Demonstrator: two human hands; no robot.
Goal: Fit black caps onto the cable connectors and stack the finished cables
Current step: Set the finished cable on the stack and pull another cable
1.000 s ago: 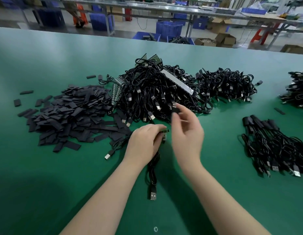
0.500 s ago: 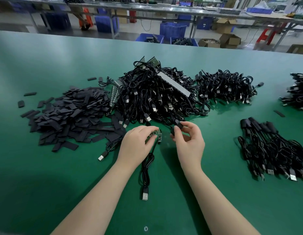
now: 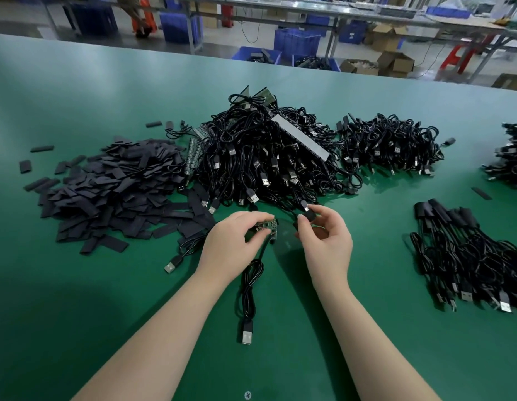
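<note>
**Head view: cap and board end held apart over the green tabletop**

Head view findings. The left hand [image 3: 232, 244] pinches the small green circuit-board end [image 3: 267, 226] of a black cable [image 3: 250, 287] between thumb and fingertips. That cable runs from the hand toward the near edge of the tabletop [image 3: 77, 285], looped once, with its USB plug [image 3: 247, 337] lying flat on the surface.

The right hand [image 3: 326, 241] grasps a black cap [image 3: 309, 217] between thumb and forefinger, the remaining fingers curled. Cap and board end are near each other but apart, with bare tabletop showing between them. The cap is not yet on the connector.

Directly beyond both hands, at mid-tabletop, sits the large heap of uncapped cables [image 3: 266, 160], with a grey strip [image 3: 299, 138] lying across its top. To the left of the heap lies a spread pile of loose black caps [image 3: 112, 192], with a few strays toward the left edge. A smaller cable heap [image 3: 390, 146] sits to the right of the main one. Toward the right edge, nearer the person, lies the stack of finished cables [image 3: 468, 256], capped ends pointing to the far side, USB plugs to the near side. Another cable bundle [image 3: 512, 157] is cut off at the right edge.
</note>
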